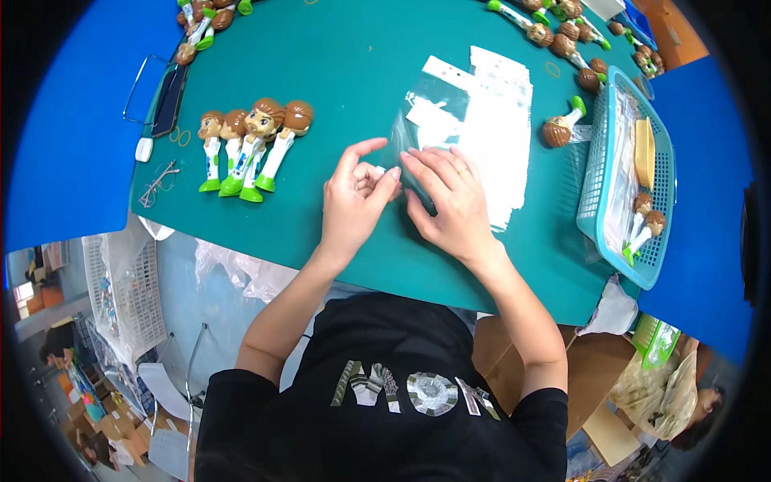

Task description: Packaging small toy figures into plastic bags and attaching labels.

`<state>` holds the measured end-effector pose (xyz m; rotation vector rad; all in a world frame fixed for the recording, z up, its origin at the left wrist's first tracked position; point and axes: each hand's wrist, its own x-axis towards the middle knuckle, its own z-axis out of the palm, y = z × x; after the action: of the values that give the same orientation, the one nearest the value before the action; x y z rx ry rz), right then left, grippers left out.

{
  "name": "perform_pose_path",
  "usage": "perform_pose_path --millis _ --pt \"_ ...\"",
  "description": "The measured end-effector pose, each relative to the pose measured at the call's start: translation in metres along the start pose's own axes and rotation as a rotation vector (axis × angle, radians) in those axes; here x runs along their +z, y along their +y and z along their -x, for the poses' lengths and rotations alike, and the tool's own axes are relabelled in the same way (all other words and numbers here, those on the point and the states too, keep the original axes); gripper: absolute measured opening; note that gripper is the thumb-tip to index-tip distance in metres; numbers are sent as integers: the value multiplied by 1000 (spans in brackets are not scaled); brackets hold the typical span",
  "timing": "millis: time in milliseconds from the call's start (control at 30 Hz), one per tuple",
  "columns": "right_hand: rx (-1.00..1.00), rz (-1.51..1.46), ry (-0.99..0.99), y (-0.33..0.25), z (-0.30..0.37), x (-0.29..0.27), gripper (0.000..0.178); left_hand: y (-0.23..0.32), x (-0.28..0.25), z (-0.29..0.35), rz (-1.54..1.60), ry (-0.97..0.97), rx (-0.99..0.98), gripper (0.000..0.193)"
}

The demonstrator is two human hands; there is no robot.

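Observation:
My left hand (pixel 353 197) is over the green table, its index finger raised and the thumb bent against the curled fingers. A small whitish bit shows at those fingertips, too small to name. Beside it, my right hand (pixel 452 197) lies with fingers stretched over the lower part of a clear plastic bag (pixel 448 96) with a white top strip. The bag overlaps a stack of white-looking bags (pixel 506 120) on its right. Left of my hands lies a group of toy figures (pixel 259 128) with brown hair, white bodies and green feet.
A turquoise basket (pixel 588 193) at the right holds a yellow tray (pixel 644 153), plastic bags and two figures. One figure (pixel 560 128) lies beside it. More figures (pixel 562 32) lie at the far edge. Glasses (pixel 161 183) and a phone (pixel 169 98) lie at the left edge.

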<state>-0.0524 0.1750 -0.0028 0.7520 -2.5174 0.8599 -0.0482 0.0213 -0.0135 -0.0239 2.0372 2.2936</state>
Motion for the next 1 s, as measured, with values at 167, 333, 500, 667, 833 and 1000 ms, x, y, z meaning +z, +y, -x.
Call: perform_pose_path --millis 167,333,500,667,833,1000 --pt "52 -42 -20 -2 7 20 30 -6 -12 24 -156 136 39 19" --pt "-44 -61 -56 -12 -4 24 27 -8 -25 31 -26 78 -22 18" --pt "-99 -152 -59 -30 -8 24 30 -12 -35 31 142 65 -15 17" --pt "-98 -71 7 -29 -7 36 29 -15 -40 29 140 -12 1 15" --pt "-126 -5 56 -24 -9 35 28 -13 -47 32 92 -76 -52 12" --pt "-44 88 39 -30 -10 27 24 3 -44 38 -690 -45 346 21"
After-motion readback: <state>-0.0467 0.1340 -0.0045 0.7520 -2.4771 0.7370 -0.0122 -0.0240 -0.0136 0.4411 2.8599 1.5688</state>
